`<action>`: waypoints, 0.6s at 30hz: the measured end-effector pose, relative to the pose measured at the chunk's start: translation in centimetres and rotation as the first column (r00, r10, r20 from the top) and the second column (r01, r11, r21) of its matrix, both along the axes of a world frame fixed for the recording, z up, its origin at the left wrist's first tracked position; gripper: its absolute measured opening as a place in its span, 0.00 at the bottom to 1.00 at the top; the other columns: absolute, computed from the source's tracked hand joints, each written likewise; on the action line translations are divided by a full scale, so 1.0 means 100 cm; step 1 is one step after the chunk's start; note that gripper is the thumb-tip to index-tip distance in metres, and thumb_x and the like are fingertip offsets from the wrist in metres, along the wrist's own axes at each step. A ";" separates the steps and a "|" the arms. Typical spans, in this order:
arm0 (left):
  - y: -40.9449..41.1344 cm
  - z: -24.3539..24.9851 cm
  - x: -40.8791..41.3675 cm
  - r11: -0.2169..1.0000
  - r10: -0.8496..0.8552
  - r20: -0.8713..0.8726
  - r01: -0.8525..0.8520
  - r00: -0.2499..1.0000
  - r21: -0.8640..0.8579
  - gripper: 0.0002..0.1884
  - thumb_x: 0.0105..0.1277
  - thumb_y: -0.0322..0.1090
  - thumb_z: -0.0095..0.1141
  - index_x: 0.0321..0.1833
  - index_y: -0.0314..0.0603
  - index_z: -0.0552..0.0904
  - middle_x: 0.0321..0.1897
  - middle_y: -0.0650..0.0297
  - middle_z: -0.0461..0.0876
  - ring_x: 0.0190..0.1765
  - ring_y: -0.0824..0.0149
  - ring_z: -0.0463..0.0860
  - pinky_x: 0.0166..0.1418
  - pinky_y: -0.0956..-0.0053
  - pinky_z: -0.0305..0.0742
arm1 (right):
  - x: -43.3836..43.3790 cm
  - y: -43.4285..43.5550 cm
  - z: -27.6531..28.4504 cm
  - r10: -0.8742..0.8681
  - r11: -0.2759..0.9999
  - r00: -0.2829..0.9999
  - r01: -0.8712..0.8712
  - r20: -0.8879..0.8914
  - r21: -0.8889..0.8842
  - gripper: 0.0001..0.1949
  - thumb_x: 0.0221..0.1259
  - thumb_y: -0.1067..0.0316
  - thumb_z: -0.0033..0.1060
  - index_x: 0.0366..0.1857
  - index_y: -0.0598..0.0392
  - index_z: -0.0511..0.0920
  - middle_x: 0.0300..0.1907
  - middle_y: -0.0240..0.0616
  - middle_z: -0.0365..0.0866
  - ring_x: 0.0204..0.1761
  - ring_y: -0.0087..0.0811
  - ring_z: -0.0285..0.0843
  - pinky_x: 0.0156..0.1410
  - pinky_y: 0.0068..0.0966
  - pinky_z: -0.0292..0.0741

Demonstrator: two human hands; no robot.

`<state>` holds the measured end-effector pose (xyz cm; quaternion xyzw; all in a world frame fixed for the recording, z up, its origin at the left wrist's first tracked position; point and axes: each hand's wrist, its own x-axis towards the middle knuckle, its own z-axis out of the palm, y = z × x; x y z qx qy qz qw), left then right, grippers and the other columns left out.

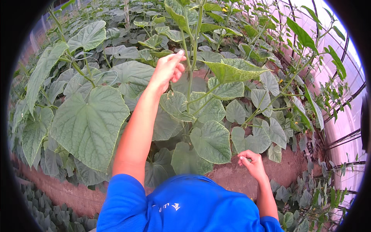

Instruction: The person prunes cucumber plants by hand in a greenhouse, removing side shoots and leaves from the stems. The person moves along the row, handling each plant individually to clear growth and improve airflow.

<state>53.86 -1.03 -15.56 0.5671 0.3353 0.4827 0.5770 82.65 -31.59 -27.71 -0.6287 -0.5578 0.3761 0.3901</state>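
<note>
A climbing vine, apparently cucumber, rises in front of me, its green stem (189,82) ribbed and upright. Just to the left of that stem is my left hand (171,69), raised with the fingers curled and the thumb on top. Whether anything thin is pinched there cannot be made out. Below the hand spreads a broad toothed leaf (211,142) of the vine. Lower right, my right hand (251,162) hangs over bare soil beside a smaller leaf (239,139). Its thumb and fingers are drawn together, and I cannot see whether they hold something small.
On the left, a large leaf (91,124) hangs near my left forearm, and thin pale twine (113,76) loops by another stem. A plastic-film greenhouse wall (340,139) with dark ribs curves along the right. Dense vines fill the background; a soil path (232,179) runs below.
</note>
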 end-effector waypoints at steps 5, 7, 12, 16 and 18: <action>0.004 0.005 0.011 0.983 -0.184 -0.110 0.183 0.977 -0.015 0.13 0.71 0.43 0.54 0.36 0.39 0.79 0.18 0.68 0.77 0.14 0.81 0.69 0.15 0.85 0.59 | -0.051 0.035 0.004 0.189 0.978 0.966 -0.201 0.178 0.054 0.17 0.61 0.74 0.57 0.55 0.53 0.74 0.28 0.37 0.81 0.33 0.29 0.82 0.41 0.25 0.77; -0.004 0.013 0.011 0.973 -0.230 -0.170 0.228 0.958 -0.030 0.13 0.71 0.42 0.54 0.38 0.38 0.80 0.19 0.66 0.79 0.15 0.80 0.72 0.15 0.86 0.62 | -0.070 0.050 -0.002 0.236 0.972 0.929 -0.231 0.285 -0.051 0.22 0.60 0.70 0.59 0.59 0.49 0.70 0.29 0.41 0.82 0.33 0.35 0.82 0.41 0.30 0.78; -0.007 0.027 0.004 0.908 -0.418 -0.220 0.401 0.881 -0.121 0.17 0.72 0.47 0.50 0.41 0.38 0.79 0.17 0.62 0.79 0.11 0.79 0.71 0.12 0.86 0.61 | -0.067 0.056 -0.094 0.470 0.879 0.626 -0.266 0.622 -0.397 0.26 0.59 0.57 0.62 0.62 0.46 0.67 0.36 0.50 0.83 0.42 0.51 0.81 0.46 0.44 0.77; -0.016 0.032 -0.005 0.919 -0.384 -0.248 0.343 0.889 -0.196 0.12 0.72 0.45 0.51 0.42 0.44 0.74 0.18 0.61 0.79 0.11 0.75 0.72 0.12 0.83 0.62 | -0.072 0.035 -0.115 0.480 0.856 0.746 -0.283 0.462 -0.432 0.25 0.59 0.55 0.61 0.60 0.47 0.69 0.44 0.51 0.82 0.49 0.52 0.79 0.52 0.45 0.76; -0.020 0.036 -0.005 0.935 -0.347 -0.258 0.311 0.902 -0.169 0.10 0.72 0.42 0.50 0.43 0.44 0.73 0.19 0.62 0.79 0.12 0.74 0.73 0.12 0.83 0.62 | -0.070 0.022 -0.130 0.421 0.902 0.812 -0.331 0.404 -0.277 0.21 0.59 0.56 0.61 0.55 0.49 0.73 0.40 0.53 0.82 0.45 0.53 0.81 0.49 0.46 0.76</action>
